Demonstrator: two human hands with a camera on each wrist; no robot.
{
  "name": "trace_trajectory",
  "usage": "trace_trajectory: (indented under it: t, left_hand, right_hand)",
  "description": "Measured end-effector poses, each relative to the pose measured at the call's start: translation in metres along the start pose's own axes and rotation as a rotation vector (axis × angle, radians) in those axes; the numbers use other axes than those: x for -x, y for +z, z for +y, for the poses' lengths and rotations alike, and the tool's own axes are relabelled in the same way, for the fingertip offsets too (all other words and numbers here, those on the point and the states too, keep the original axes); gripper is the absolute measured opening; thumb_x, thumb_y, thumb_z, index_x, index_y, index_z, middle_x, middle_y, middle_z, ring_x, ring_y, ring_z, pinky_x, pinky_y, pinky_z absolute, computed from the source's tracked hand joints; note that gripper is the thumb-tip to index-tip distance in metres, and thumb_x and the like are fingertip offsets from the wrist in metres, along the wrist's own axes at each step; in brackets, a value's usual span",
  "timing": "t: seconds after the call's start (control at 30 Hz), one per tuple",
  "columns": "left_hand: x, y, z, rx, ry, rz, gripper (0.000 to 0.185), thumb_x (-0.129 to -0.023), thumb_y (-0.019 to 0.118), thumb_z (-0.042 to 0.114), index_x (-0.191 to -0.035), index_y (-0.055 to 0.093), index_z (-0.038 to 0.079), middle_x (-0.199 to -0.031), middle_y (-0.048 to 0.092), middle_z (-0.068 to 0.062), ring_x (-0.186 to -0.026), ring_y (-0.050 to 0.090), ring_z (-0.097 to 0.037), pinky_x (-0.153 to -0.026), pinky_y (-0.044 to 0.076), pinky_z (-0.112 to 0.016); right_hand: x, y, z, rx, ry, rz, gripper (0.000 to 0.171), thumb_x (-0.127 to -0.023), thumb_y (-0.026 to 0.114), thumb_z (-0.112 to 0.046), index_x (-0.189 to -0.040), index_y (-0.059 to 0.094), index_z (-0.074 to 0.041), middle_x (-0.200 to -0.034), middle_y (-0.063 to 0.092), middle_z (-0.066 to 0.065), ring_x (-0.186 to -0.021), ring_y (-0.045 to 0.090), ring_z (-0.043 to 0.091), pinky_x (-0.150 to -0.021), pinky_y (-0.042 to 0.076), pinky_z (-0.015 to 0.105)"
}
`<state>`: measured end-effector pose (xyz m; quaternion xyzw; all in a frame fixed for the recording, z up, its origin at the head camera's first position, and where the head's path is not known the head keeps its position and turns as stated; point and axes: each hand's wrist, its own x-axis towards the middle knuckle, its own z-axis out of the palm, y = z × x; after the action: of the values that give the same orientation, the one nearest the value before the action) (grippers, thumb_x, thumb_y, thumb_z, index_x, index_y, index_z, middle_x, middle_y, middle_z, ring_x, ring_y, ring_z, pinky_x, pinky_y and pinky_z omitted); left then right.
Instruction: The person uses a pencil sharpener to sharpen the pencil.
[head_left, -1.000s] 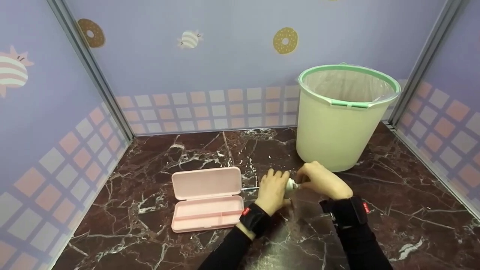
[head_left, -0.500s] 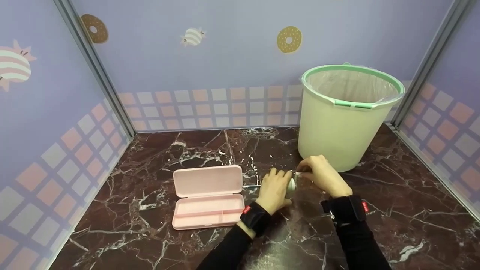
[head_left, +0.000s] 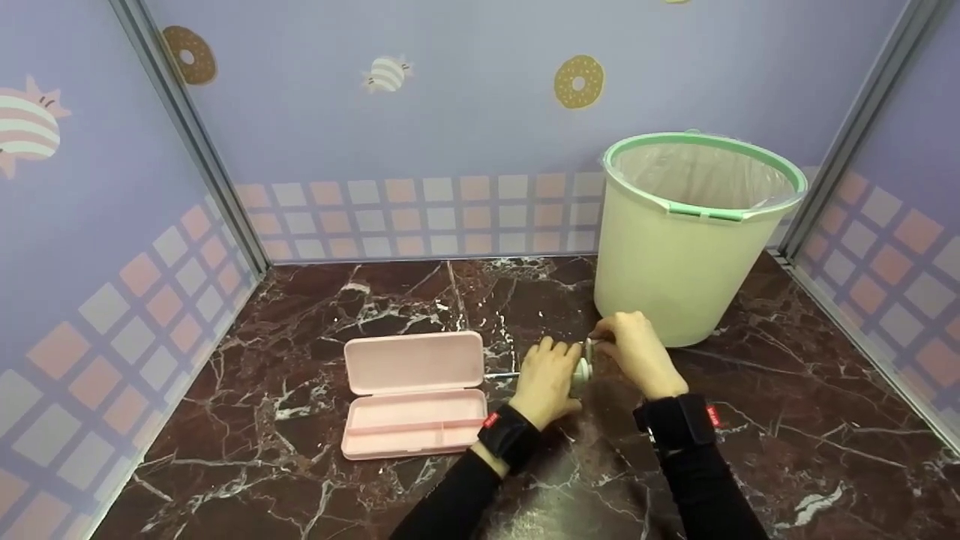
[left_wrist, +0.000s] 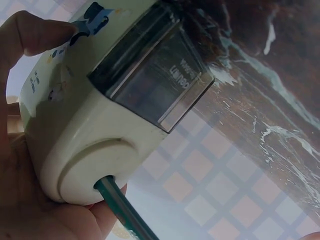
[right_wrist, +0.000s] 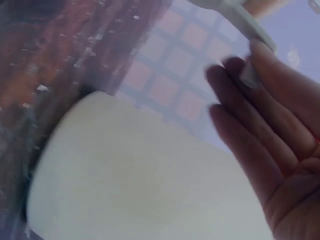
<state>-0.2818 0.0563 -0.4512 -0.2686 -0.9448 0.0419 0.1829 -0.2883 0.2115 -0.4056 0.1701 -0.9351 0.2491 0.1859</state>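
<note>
Left hand: the left hand lies nearest, its grip curled round a cream pencil sharpener that sits on the bench between the two hands.
Sharpener: a dark clear drawer shows on its side in the left wrist view, and a green pencil is stuck in the round hole at its front end; in the head view the pencil pokes out leftward toward the case.
Right hand: the right hand is just beyond and right of the left; its fingertips pinch a grey crank handle at the sharpener's far end, though the wrist view is blurred, so the hold looks like a pinch rather than a full grip.
Case: a pink pencil case lies open on the bench, just left of the left hand.
Bin: a pale green bin with a clear liner stands behind the right hand, near the back wall.
</note>
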Motion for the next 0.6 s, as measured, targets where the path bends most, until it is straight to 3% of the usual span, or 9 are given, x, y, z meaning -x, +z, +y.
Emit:
trace_trajectory:
  t: [0.23,0.43,0.6]
  left_hand:
    - [0.000,0.002,0.001,-0.011,0.010,-0.004,0.082,-0.058,0.086,0.056,-0.125,0.057,0.018,-0.111,0.067,0.003,-0.104,0.056,-0.020,-0.082,0.048,-0.029]
    - [0.000,0.001,-0.001,0.017,0.008,-0.009,0.079,-0.060,0.084,0.053,-0.123,0.056,0.015,-0.111,0.065,0.000,-0.105,0.055,-0.021,-0.082,0.047,-0.030]
    - [0.003,-0.002,-0.007,0.097,0.039,-0.025,0.069,-0.068,0.079,0.047,-0.120,0.056,0.009,-0.112,0.062,-0.005,-0.105,0.054,-0.022,-0.084,0.048,-0.032]
  right_hand:
    - [-0.001,0.028,0.015,0.025,0.010,0.094,0.005,-0.078,0.075,0.005,-0.076,0.073,0.000,-0.076,0.074,0.014,-0.072,0.070,0.033,-0.069,0.056,0.046]
    - [-0.002,0.033,0.018,-0.011,0.007,0.126,0.007,-0.077,0.074,0.006,-0.074,0.073,0.000,-0.074,0.073,0.013,-0.069,0.069,0.031,-0.067,0.056,0.046]
    - [-0.003,0.033,0.017,0.002,-0.008,0.120,0.008,-0.076,0.074,0.007,-0.073,0.072,0.000,-0.073,0.073,0.013,-0.068,0.069,0.032,-0.067,0.056,0.046]
